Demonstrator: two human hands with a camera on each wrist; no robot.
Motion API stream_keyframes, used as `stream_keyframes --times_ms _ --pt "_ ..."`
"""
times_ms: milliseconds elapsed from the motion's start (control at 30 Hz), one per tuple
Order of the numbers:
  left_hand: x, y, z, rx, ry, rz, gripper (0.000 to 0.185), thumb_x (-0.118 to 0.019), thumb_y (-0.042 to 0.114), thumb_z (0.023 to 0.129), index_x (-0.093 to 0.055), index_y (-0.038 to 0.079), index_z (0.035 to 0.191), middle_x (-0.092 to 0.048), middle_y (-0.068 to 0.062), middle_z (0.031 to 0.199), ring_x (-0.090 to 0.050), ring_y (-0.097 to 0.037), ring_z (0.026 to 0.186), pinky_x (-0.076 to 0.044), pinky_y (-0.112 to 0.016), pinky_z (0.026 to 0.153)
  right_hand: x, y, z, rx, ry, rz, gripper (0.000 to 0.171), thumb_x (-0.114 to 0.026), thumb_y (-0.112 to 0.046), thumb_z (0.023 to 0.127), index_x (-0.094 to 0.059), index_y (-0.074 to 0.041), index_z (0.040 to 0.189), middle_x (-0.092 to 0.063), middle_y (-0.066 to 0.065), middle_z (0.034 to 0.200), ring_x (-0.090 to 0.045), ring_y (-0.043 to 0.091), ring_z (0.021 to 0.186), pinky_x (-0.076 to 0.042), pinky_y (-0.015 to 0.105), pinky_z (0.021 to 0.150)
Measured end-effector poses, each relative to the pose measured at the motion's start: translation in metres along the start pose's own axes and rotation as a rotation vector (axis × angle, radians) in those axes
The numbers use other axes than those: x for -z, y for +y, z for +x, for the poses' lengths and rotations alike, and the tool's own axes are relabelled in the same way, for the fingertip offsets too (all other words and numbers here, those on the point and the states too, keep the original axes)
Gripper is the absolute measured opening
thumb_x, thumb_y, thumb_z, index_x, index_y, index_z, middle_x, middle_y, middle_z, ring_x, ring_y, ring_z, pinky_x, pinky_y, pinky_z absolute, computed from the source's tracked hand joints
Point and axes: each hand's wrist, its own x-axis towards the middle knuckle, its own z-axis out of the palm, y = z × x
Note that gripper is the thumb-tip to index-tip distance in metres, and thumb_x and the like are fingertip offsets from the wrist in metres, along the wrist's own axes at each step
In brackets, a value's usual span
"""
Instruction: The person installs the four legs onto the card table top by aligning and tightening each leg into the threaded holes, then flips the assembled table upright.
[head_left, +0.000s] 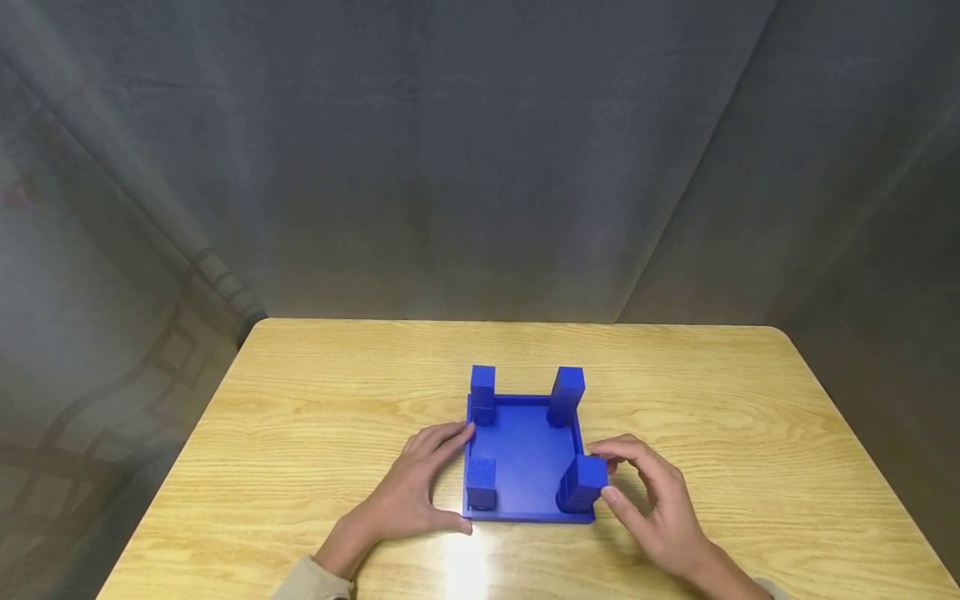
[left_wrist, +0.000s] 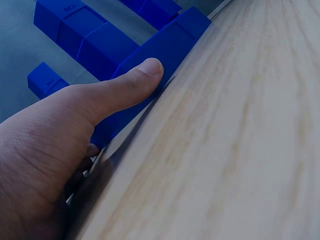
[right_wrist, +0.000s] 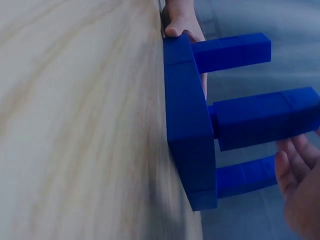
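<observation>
A blue square base (head_left: 528,454) with a raised rim lies flat on the wooden table, like a small upturned table. Upright blue legs rise from its corners. My left hand (head_left: 411,492) holds the base along its left side, with the thumb at the near left corner. In the left wrist view that thumb (left_wrist: 137,82) presses on the base's outer wall. My right hand (head_left: 663,517) grips the near right leg (head_left: 585,482) between thumb and fingers. The right wrist view shows a narrower neck between this leg (right_wrist: 265,120) and the base.
The far left leg (head_left: 483,390), far right leg (head_left: 567,390) and near left leg (head_left: 482,482) stand upright at their corners. A grey curtain (head_left: 450,167) hangs behind the light wooden table (head_left: 337,375). Small embossed digits show on legs in the left wrist view.
</observation>
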Motion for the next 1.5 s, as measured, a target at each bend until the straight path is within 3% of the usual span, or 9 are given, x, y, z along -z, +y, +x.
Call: stream_keyframes --times_ms 200,333,533,733,900,1033,1267,1500 --pt "0.000 -0.001 0.000 -0.006 0.002 0.003 0.130 -0.098 0.066 0.069 -0.040 0.017 0.174 -0.045 -0.006 0.173 -0.045 -0.031 0.154 -0.040 -0.068 0.125 0.003 0.000 0.000 -0.057 -0.050 -0.046 0.043 -0.072 0.012 0.093 -0.072 0.007 0.135 -0.075 0.013 0.122 -0.068 0.016 0.109 -0.055 0.018 0.100" --pt "0.000 -0.001 0.000 -0.007 0.003 0.004 0.130 -0.098 0.065 0.069 -0.039 0.016 0.174 -0.045 -0.006 0.172 -0.045 -0.032 0.154 -0.040 -0.068 0.125 0.003 -0.001 0.001 -0.085 -0.046 -0.059 0.048 -0.080 0.012 0.087 -0.072 0.007 0.133 -0.075 0.011 0.121 -0.066 0.016 0.105 -0.055 0.019 0.096" --pt "0.000 0.000 0.001 -0.006 0.002 0.005 0.130 -0.098 0.065 0.068 -0.039 0.016 0.174 -0.046 -0.007 0.172 -0.045 -0.032 0.154 -0.040 -0.068 0.125 0.003 -0.007 0.002 -0.172 -0.034 -0.097 0.062 -0.088 0.020 0.070 -0.070 0.004 0.126 -0.073 0.005 0.118 -0.065 0.010 0.103 -0.055 0.018 0.094" --pt "-0.001 -0.001 0.001 -0.005 0.001 0.003 0.130 -0.098 0.066 0.069 -0.038 0.018 0.174 -0.045 -0.005 0.173 -0.045 -0.031 0.155 -0.040 -0.068 0.125 0.001 -0.012 0.000 -0.279 -0.021 -0.127 0.059 -0.090 0.023 0.068 -0.066 -0.001 0.116 -0.073 -0.002 0.115 -0.066 0.008 0.098 -0.055 0.016 0.098" --pt "-0.001 -0.002 0.000 -0.004 0.002 -0.005 0.130 -0.098 0.066 0.069 -0.039 0.018 0.174 -0.045 -0.005 0.173 -0.045 -0.032 0.154 -0.040 -0.069 0.125 0.000 -0.013 -0.001 -0.309 -0.026 -0.161 0.059 -0.093 0.021 0.068 -0.065 -0.004 0.114 -0.074 -0.003 0.112 -0.066 0.008 0.096 -0.054 0.016 0.100" --pt "0.000 -0.001 0.000 0.000 -0.001 -0.005 0.130 -0.097 0.067 0.070 -0.039 0.018 0.174 -0.045 -0.005 0.173 -0.045 -0.032 0.154 -0.039 -0.070 0.124 0.001 -0.012 -0.002 -0.280 -0.024 -0.163 0.057 -0.092 0.019 0.069 -0.065 -0.004 0.114 -0.074 -0.002 0.112 -0.066 0.008 0.097 -0.053 0.016 0.099" --pt "0.000 0.000 -0.001 0.003 -0.002 -0.002 0.129 -0.096 0.068 0.070 -0.039 0.018 0.174 -0.045 -0.006 0.173 -0.045 -0.032 0.154 -0.040 -0.070 0.124 0.002 0.000 -0.002 -0.041 -0.028 -0.055 0.032 -0.075 0.009 0.089 -0.063 0.009 0.119 -0.073 0.008 0.114 -0.066 0.019 0.100 -0.054 0.024 0.092" --pt "0.000 -0.001 -0.001 -0.005 0.001 0.002 0.129 -0.096 0.068 0.070 -0.039 0.017 0.174 -0.045 -0.006 0.173 -0.045 -0.032 0.154 -0.040 -0.069 0.124 0.006 0.001 0.001 -0.037 -0.063 -0.078 0.040 -0.072 0.010 0.089 -0.068 0.008 0.128 -0.075 0.009 0.118 -0.067 0.018 0.101 -0.055 0.021 0.093"
